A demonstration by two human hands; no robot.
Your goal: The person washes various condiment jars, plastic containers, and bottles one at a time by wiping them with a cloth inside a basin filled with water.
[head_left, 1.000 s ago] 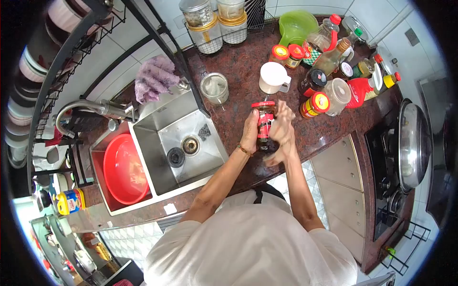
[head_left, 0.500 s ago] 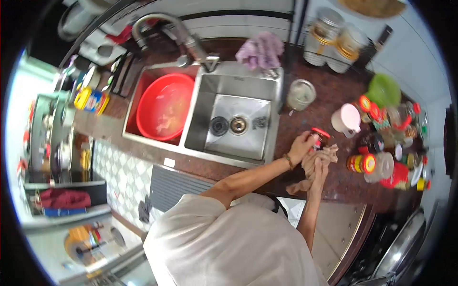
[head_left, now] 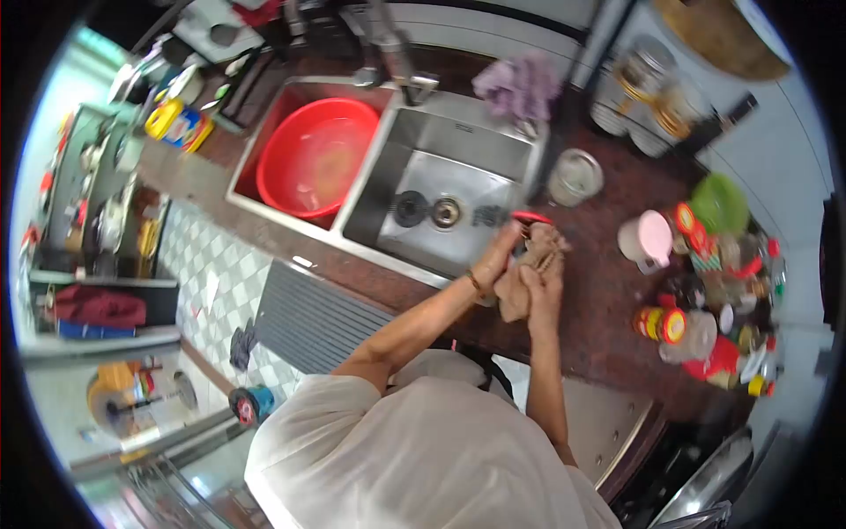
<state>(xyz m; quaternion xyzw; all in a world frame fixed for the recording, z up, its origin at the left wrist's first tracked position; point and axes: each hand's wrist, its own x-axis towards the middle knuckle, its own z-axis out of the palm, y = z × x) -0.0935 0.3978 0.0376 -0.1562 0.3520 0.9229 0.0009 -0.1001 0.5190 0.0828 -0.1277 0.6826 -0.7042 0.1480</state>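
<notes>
My left hand (head_left: 496, 256) is closed round a jar whose red lid (head_left: 531, 217) shows above the fingers, near the sink's right edge. Most of the jar is hidden by the hands and a cloth. A brown cloth (head_left: 515, 296) is bunched in my right hand (head_left: 543, 295) and pressed against the jar's side. Just left of the jar lies the steel sink basin (head_left: 441, 176), with a dark strainer (head_left: 411, 209) in it. A glass jar (head_left: 575, 177) stands on the counter beyond my hands.
A red basin (head_left: 317, 159) sits in the left sink. On the right stand a white cup (head_left: 644, 240), a red-labelled jar (head_left: 661, 324), a green colander (head_left: 718, 204) and several bottles. A purple towel (head_left: 518, 86) hangs behind the sink.
The view has turned left. My hands and the jar have moved left towards the sink. The cloth, blurred at first, now shows against the jar in my right hand.
</notes>
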